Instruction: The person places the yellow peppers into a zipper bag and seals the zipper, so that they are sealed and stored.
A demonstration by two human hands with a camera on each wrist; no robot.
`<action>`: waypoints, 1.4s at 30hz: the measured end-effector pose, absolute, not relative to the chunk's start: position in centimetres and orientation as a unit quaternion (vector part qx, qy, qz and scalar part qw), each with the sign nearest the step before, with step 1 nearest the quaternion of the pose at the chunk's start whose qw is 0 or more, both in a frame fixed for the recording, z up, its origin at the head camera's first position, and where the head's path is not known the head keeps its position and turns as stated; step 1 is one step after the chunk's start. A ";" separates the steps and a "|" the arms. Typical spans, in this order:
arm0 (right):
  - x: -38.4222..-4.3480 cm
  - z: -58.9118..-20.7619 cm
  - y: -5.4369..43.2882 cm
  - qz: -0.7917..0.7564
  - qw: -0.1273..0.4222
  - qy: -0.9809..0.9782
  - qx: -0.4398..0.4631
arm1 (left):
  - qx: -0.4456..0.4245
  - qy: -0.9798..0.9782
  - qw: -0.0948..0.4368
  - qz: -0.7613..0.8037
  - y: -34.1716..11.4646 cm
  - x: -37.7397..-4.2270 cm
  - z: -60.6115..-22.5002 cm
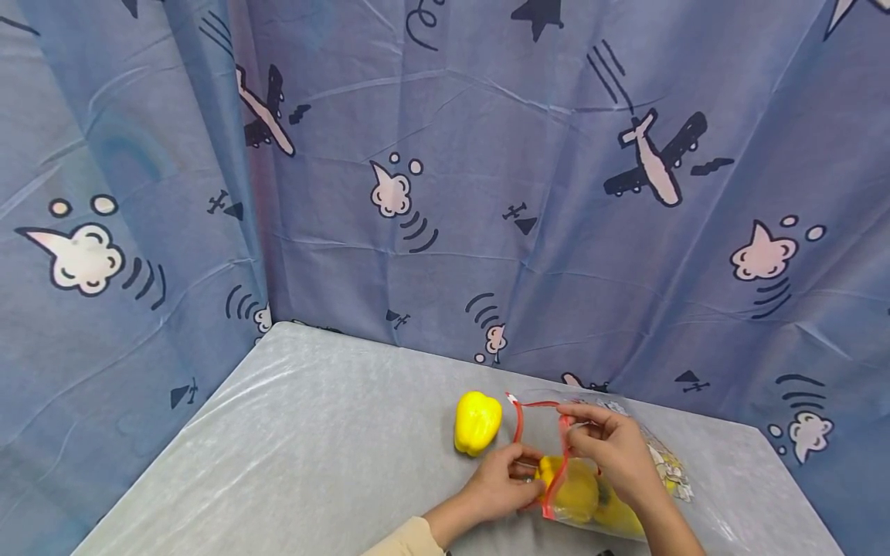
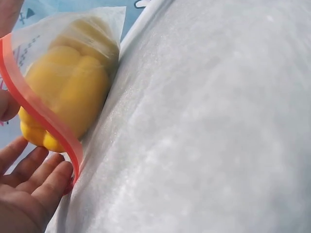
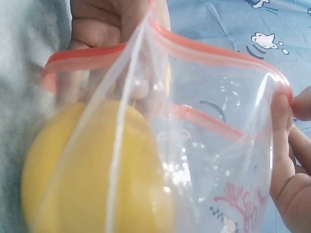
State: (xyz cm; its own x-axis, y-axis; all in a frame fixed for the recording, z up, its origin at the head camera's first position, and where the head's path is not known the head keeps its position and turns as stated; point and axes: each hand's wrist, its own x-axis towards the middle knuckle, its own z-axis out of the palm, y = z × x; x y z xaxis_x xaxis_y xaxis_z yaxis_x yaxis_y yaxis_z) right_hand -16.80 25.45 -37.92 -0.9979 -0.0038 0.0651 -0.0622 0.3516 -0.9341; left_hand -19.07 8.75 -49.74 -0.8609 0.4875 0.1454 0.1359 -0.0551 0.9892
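One loose pepper (image 1: 477, 423) sits on the bench (image 1: 313, 455) at eleven o'clock from my nearer left hand (image 1: 501, 480), whose relaxed fingers touch the bagged pepper (image 1: 575, 494) at three o'clock while my right hand (image 1: 619, 448) pinches the red-rimmed bag (image 2: 36, 107).

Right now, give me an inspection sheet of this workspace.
Surface: pale grey table covering, faintly creased.
Job's things: red-edged clear plastic bag, mouth open, at least two yellow bell peppers inside; another yellow bell pepper outside.
Clutter: dark object at the head view's bottom edge, unidentifiable.
Grips: left grip touches the pepper at the bag's mouth; right grip pinches the red edge.
Cables: nothing seen.
Surroundings: blue fabric curtain printed with planes.
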 end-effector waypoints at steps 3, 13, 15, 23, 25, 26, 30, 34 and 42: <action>-16.8 -38.0 25.5 0.570 0.025 -0.821 0.019 | 0.231 0.682 0.125 0.683 8.7 -19.0 -49.7; -16.7 -38.2 25.6 0.572 0.015 -0.820 0.018 | 0.258 0.735 0.081 0.622 7.3 -18.6 -49.1; -16.7 -38.1 25.6 0.572 0.013 -0.820 0.016 | 0.262 0.737 0.069 0.619 6.9 -18.4 -48.8; -16.8 -38.0 25.6 0.568 0.023 -0.823 0.011 | 0.292 0.738 -0.025 0.607 5.6 -18.6 -47.5; -16.8 -38.1 25.5 0.569 0.029 -0.822 0.012 | 0.280 0.742 -0.056 0.607 5.3 -18.9 -47.2; -16.8 -38.1 25.5 0.571 0.031 -0.820 0.013 | 0.268 0.744 -0.069 0.608 5.2 -19.1 -47.1; -16.7 -38.1 25.4 0.578 0.044 -0.815 0.014 | 0.198 0.771 -0.128 0.592 4.5 -19.8 -46.7; -16.7 -38.1 25.3 0.576 0.056 -0.816 0.010 | 0.141 0.799 -0.167 0.560 3.8 -20.3 -46.4; -16.8 -38.1 25.3 0.572 0.057 -0.818 0.013 | 0.122 0.813 -0.197 0.535 3.4 -20.8 -46.7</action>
